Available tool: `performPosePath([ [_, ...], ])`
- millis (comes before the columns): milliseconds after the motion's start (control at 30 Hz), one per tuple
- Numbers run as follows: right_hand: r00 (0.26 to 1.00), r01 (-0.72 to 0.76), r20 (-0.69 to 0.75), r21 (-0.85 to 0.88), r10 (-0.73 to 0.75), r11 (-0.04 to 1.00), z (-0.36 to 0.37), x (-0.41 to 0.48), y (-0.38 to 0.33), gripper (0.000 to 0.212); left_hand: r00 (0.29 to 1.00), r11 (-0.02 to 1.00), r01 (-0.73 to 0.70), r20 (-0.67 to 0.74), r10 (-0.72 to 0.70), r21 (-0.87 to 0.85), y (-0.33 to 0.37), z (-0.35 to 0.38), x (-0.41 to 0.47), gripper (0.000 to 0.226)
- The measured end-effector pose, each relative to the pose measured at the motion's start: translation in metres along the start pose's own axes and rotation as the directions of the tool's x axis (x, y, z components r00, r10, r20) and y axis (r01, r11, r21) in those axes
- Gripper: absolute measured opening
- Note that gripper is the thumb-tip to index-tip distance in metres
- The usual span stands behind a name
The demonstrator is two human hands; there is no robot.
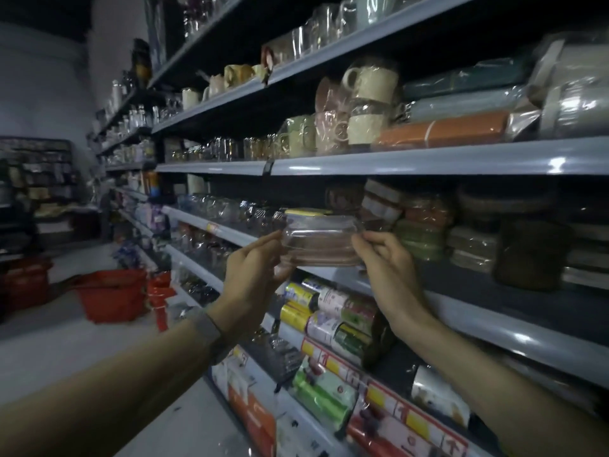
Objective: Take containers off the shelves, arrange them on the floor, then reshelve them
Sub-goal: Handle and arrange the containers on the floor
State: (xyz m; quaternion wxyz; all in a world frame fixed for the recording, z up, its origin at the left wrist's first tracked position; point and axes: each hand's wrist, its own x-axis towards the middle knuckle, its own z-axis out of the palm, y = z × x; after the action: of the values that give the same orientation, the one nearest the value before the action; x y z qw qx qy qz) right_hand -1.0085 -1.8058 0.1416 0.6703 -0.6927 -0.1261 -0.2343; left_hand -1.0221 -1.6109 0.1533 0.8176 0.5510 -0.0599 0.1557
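Container (321, 240), clear plastic, shallow, rectangular with rounded corners. Position: held in the air at the front of the middle shelf (494, 328), above its rail and not resting on it. A yellow lid (308, 212) shows at its top edge; whether it belongs to this container or to stock behind cannot be told.

Hands: left hand (255, 263) grips the left end, fingers curled under and thumb on top. Right hand (387, 258) pinches the right end between thumb and fingertips. A grey wristband (204, 324) sits on the left wrist.

Risks, as judged:
- Thin, glossy walls held only at the ends; a squeeze could flex them and let the container slip.
- A loose lid could pop off if the container tilts.
- Wrapped bowl stacks (418, 239) stand just beside the right hand; an elbow or the container's corner could nudge them.
- Packaged rolls (329, 311) lie on the shelf directly below and would take any drop.
- Low light dulls the edges of clear plastic, so misjudging the rail is plausible.

Surface: grey metal shelving, dark decks, bare deck between the bowl stacks and a dark jar (530, 255).

Room: dim shop aisle. Mugs (369, 103) in film on the shelf above, glassware (230, 209) further left. Pale floor (49, 344) with red baskets (112, 295) standing on it, well apart from the hands.
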Motion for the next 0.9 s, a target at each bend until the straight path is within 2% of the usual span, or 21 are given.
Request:
performPosePath([
  [100, 0.996, -0.088, -0.001, 0.032, 0.088, 0.996, 0.014, -0.021, 0.014, 0.040, 0.999, 0.991, -0.038, 0.007, 0.037, 0.125, -0.012, -0.024, -0.032, 0.023],
  [167, 0.986, -0.167, 0.008, 0.085, 0.167, 0.982, 0.024, -0.034, 0.027, 0.051, 0.998, 0.987, -0.057, -0.016, 0.060, 0.149, -0.020, -0.039, -0.048, 0.030],
  [233, 0.974, -0.225, 0.032, 0.127, 0.223, 0.966, 0.033, -0.048, 0.039, 0.050, 0.996, 0.986, -0.056, -0.063, 0.066, 0.159, -0.029, -0.054, -0.062, 0.042],
  [267, 0.971, -0.239, 0.047, 0.137, 0.235, 0.961, 0.037, -0.055, 0.046, 0.047, 0.994, 0.985, -0.047, -0.086, 0.062, 0.168, -0.035, -0.061, -0.069, 0.041],
  [367, 0.965, -0.261, 0.068, 0.130, 0.254, 0.956, 0.047, -0.074, 0.064, 0.049, 0.993, 0.980, -0.008, -0.112, 0.030, 0.198, -0.053, -0.084, -0.087, 0.019],
  [433, 0.958, -0.285, 0.081, 0.140, 0.276, 0.948, 0.052, -0.087, 0.079, 0.048, 0.991, 0.976, 0.030, -0.133, -0.001, 0.214, -0.067, -0.100, -0.100, 0.014],
  [533, 0.948, -0.310, 0.126, 0.172, 0.291, 0.935, 0.056, -0.113, 0.105, 0.033, 0.979, 0.978, 0.095, -0.194, -0.059, 0.185, -0.088, -0.119, -0.124, 0.008],
  [700, 0.903, -0.408, 0.203, 0.126, 0.379, 0.904, 0.060, -0.169, 0.157, 0.031, 0.930, 0.961, 0.258, -0.295, -0.219, 0.098, -0.131, -0.155, -0.168, 0.002],
  [833, 0.837, -0.519, 0.244, 0.067, 0.490, 0.852, 0.066, -0.216, 0.198, 0.053, 0.880, 0.928, 0.370, -0.337, -0.335, 0.046, -0.170, -0.189, -0.197, 0.029],
  [900, 0.798, -0.567, 0.277, 0.043, 0.535, 0.823, 0.068, -0.236, 0.217, 0.046, 0.850, 0.910, 0.414, -0.363, -0.382, 0.013, -0.188, -0.200, -0.210, 0.033],
])
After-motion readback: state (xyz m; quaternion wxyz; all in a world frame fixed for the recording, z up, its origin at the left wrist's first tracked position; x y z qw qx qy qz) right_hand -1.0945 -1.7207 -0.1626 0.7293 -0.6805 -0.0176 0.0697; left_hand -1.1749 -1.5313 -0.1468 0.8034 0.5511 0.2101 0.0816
